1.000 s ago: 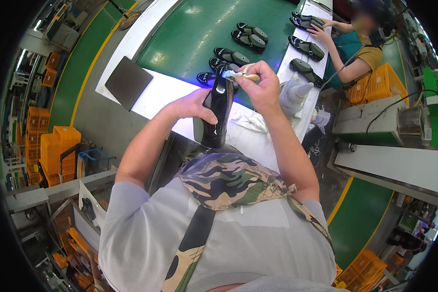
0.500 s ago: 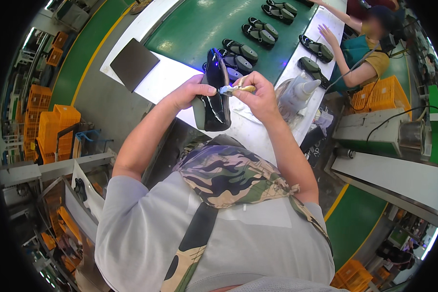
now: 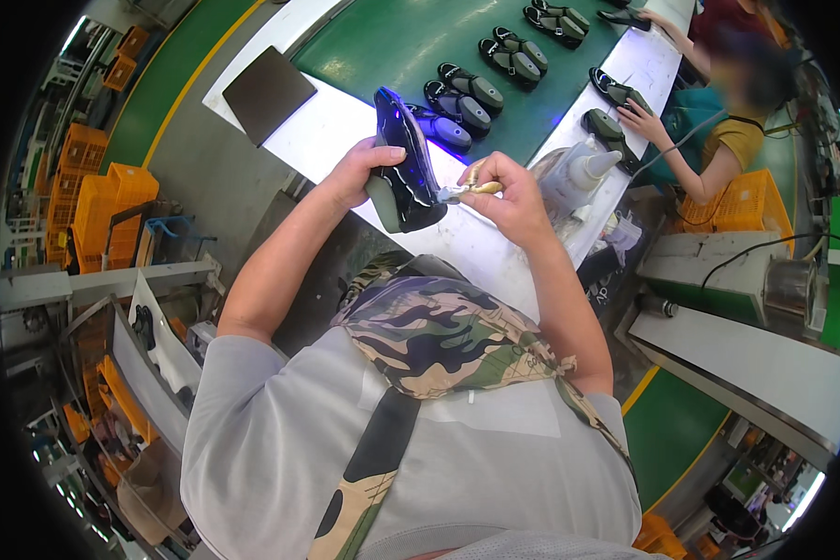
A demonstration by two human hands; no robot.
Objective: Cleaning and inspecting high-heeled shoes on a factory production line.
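Left hand (image 3: 359,173) is wrapped around a glossy black shoe sole (image 3: 404,163) held up over the white bench edge (image 3: 327,140), long axis running roughly 11-to-5, heel end down at 5 o'clock. Right hand (image 3: 509,196) sits at 3 o'clock of the sole, pinched narrow on a small brush (image 3: 467,190) whose tip touches the sole's lower right edge. More soles (image 3: 471,89) lie on the green belt (image 3: 383,37) at 12 o'clock; a white squeeze bottle (image 3: 583,173) stands just right of the right hand.
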